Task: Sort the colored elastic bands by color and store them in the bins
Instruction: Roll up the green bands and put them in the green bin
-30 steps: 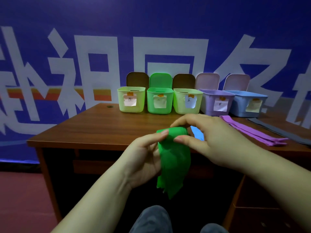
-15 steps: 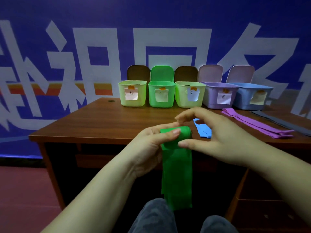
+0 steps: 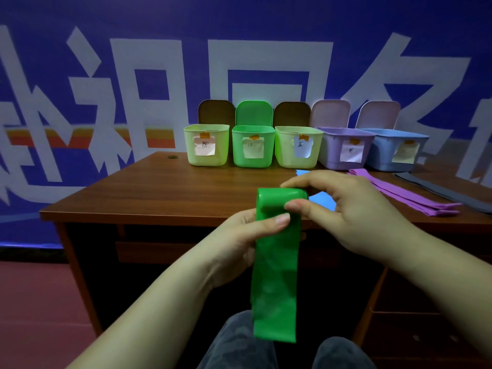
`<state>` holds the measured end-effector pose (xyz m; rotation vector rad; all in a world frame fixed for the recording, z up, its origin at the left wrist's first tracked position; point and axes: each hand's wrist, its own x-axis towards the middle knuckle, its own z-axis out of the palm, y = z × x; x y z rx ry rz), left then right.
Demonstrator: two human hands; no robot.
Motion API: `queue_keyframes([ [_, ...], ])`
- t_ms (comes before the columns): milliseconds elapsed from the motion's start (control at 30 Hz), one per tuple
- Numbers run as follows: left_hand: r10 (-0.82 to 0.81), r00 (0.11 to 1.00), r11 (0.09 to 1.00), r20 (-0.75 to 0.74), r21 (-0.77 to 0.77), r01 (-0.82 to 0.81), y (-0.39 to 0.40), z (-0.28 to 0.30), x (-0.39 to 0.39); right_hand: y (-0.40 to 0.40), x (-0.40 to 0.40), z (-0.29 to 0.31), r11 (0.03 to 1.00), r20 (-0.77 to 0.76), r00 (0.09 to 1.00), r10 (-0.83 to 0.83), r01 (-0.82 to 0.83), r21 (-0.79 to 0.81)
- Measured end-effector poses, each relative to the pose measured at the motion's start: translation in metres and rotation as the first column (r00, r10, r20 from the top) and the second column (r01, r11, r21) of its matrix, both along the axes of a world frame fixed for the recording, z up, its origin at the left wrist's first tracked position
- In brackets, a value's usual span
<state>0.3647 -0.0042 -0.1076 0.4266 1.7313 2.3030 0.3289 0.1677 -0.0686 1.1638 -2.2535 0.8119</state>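
Desk [image 3: 159,193] front edge | both hands [image 3: 314,222] pinch green band [image 3: 275,275] overhanging.

Light was dim and bluish, and the space under the desk [image 3: 159,198] fell into deep shadow. Wide-angle distortion bent the edges. The forearms looked soft.

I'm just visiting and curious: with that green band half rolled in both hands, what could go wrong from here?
The green band is rolled only at its top, pinched by the left hand and right hand; its long loose tail hangs off the table edge, so the roll might spring open. Three bins look greenish, so it could land beside the green bin in the wrong one.
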Motion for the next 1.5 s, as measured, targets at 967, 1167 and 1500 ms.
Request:
queue_keyframes([
  [967,-0.059,0.998,0.994,-0.002,0.096,0.059,-0.006,-0.002,-0.003,-0.003,0.003,-0.011,1.0,0.165,0.986,0.021,-0.022,0.007],
  [1167,-0.045,0.999,0.996,-0.009,0.079,0.046,-0.004,-0.019,-0.008,-0.005,0.009,-0.003,0.97,0.33,0.931,0.154,-0.078,-0.232],
  [1500,0.056,0.996,0.997,-0.064,0.056,-0.052,0.002,-0.015,-0.007,-0.01,-0.001,-0.021,0.975,0.123,0.992,0.043,-0.015,-0.222],
])
